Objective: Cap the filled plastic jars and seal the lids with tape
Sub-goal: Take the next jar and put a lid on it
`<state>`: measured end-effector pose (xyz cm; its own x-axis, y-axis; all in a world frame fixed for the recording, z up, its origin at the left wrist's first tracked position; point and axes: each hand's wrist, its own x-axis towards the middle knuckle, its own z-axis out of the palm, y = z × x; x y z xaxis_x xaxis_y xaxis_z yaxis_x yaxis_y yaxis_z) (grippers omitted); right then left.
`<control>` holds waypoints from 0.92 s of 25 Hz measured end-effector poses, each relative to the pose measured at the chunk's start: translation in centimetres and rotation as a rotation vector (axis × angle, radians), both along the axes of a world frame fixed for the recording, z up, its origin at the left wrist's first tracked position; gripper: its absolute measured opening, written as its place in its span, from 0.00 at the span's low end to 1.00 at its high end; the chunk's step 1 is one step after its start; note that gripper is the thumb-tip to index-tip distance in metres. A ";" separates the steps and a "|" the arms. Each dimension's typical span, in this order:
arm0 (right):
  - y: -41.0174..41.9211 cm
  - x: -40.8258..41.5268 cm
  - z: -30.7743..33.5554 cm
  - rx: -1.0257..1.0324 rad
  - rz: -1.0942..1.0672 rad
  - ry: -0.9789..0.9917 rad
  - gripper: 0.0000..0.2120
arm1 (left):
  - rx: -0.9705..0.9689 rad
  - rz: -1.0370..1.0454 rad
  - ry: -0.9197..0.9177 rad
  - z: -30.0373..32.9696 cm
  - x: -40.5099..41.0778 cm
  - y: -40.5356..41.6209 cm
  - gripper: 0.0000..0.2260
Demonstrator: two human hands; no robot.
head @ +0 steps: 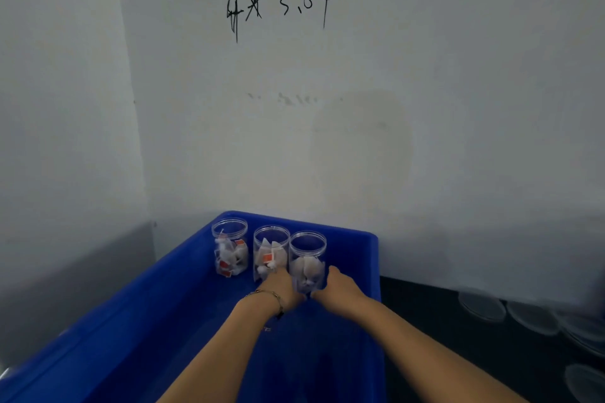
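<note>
Head view, lower centre: left hand [281, 288] and right hand [339, 286] clasp the rightmost jar [307, 260]; crowding neighbours could topple them.

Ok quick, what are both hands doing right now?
Left hand: grips the middle jar.
Right hand: grips the right jar.

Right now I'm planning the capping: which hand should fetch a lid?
Right hand, probably: the loose lids lie on the dark surface right of the blue bin, on its side.
</note>
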<state>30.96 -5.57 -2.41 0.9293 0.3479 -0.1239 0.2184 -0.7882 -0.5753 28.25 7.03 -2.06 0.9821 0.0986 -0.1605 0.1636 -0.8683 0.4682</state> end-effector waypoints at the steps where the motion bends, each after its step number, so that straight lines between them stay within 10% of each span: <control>1: 0.5 1.1 0.1 0.058 -0.060 0.064 0.21 | -0.089 0.036 -0.053 -0.1 1.1 -0.3 0.14; 5: 2.2 4.0 -0.7 0.333 -0.316 0.247 0.47 | -0.372 0.197 -0.224 -1.6 3.8 -1.1 0.14; 10: 3.1 4.7 -3.5 0.413 -0.283 -0.088 0.49 | -0.439 0.250 -0.365 -4.4 5.7 -1.2 0.07; 16: 3.7 5.8 -3.7 0.377 -0.297 0.048 0.48 | -0.432 0.333 -0.479 -6.0 7.0 -1.3 0.04; 23: 1.8 2.5 -0.9 0.570 -0.273 -0.041 0.39 | -0.508 0.541 -0.349 -2.5 6.3 -2.6 0.21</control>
<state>33.46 -3.74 -3.30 0.9940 0.0981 0.0485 0.0833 -0.3910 -0.9166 34.57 4.42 -4.59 0.8211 0.5707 -0.0074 0.2717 -0.3795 0.8844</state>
